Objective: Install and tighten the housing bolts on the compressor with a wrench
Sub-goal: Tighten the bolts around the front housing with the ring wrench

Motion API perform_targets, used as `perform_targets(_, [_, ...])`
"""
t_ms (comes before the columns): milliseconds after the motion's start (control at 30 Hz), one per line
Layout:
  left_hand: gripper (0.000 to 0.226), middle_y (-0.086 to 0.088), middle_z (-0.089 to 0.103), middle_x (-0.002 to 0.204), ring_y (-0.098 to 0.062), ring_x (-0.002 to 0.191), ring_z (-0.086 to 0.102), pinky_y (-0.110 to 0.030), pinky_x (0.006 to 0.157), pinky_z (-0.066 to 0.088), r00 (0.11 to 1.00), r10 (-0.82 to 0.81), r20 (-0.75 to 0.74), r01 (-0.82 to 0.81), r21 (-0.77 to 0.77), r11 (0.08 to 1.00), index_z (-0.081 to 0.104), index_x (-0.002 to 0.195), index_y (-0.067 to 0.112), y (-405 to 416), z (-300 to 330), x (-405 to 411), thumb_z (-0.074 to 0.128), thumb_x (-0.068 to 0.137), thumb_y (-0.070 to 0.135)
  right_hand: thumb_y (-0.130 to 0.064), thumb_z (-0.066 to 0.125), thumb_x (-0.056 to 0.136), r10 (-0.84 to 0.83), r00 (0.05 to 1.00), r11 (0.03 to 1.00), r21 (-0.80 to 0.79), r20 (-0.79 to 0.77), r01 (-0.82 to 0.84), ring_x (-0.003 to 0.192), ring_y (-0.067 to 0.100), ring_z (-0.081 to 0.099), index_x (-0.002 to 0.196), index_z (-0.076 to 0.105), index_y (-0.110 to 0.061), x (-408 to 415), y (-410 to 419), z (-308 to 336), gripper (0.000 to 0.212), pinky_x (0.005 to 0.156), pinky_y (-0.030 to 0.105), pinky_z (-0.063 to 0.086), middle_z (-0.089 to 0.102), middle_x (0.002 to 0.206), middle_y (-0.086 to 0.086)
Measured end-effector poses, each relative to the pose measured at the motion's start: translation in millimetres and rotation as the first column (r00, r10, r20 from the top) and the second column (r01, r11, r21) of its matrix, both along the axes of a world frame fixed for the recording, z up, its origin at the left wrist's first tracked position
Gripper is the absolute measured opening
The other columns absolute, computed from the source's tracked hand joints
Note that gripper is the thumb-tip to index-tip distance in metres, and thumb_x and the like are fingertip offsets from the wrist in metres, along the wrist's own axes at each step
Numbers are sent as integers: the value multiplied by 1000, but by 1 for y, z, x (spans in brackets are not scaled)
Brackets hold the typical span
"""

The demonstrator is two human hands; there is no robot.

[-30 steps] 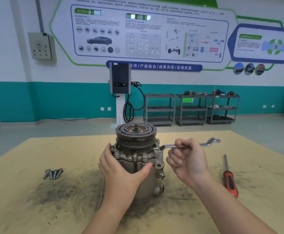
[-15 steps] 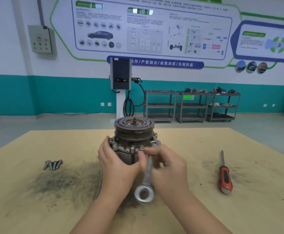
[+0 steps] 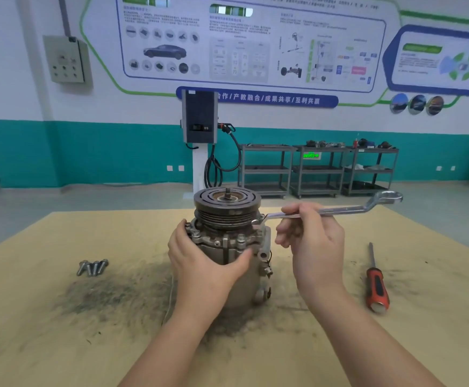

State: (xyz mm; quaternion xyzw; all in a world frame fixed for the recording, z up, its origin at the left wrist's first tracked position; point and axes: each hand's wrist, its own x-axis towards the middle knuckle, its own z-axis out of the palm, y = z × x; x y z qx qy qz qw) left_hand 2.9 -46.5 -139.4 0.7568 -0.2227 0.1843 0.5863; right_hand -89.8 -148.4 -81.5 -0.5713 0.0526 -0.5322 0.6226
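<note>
Wrench on a housing bolt, compressor upright on the worktop [image 3: 46, 317]

Right hand [image 3: 315, 247] fingers pinch the wrench [image 3: 339, 210] mid-shaft; left hand [image 3: 202, 263] fingers wrap the compressor [image 3: 227, 241]; spare bolts [image 3: 92, 267] lie well left.

A red-handled screwdriver [image 3: 376, 286] lies on the tan tabletop [image 3: 32, 317], which carries dark grime smears. On the floor beyond stand a charging unit [image 3: 199, 120] with a coiled cable and three grey shelf carts [image 3: 318, 170]. A grey electrical box [image 3: 67, 59] and printed information panels [image 3: 244, 43] hang on the wall.
</note>
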Motion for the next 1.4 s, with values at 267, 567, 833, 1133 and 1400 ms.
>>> perform_targets(267, [123, 6, 19, 148, -14, 140, 21, -28, 114, 21, 999, -51, -6, 51, -14, 999, 12, 152, 19, 2, -2, 1, 81, 57, 56, -5, 39, 92, 219, 975, 891, 399, 41, -217, 38, 15, 40, 68, 58, -3, 2, -25, 3, 31, 40, 22, 33, 48, 46, 5])
perform_targets(567, [124, 3, 22, 146, -14, 138, 22, -25, 111, 18, 999, -40, 30, 41, -22, 999, 15, 151, 15, 2, -5, 4, 78, 53, 57, -8, 38, 90, 381, 923, 799, 482, 59, -361, 42, 16, 34, 65, 52, -4, 21, -37, 0, 29, 42, 25, 28, 40, 48, 6])
perform_targets(833, [124, 6, 19, 148, -13, 139, 19, -26, 112, 17, 998, -51, 28, 52, -7, 999, 11, 152, 20, 1, -5, 2, 76, 54, 61, -9, 37, 85, 387, 890, 675, 583, 242, -452, 36, 15, 28, 59, 47, -7, 30, -36, -16, 28, 38, 20, 25, 34, 47, 5])
perform_targets(1133, [124, 5, 20, 147, -14, 139, 20, -28, 114, 19, 999, -40, 34, 41, -9, 999, 13, 151, 17, 2, -4, 1, 77, 54, 58, -7, 35, 86, 439, 894, 869, 296, -92, -396, 36, 15, 24, 59, 47, -6, 31, -52, 15, 29, 42, 24, 22, 34, 43, 5])
perform_targets(1400, [124, -6, 27, 144, -19, 137, 24, -26, 110, 17, 999, -17, 51, 19, -38, 999, 20, 150, 8, -1, -3, 2, 80, 51, 52, -12, 44, 77, 653, 754, 711, 393, -64, -583, 33, 10, 23, 53, 52, -11, 42, -60, 13, 25, 35, 17, 23, 31, 43, 0])
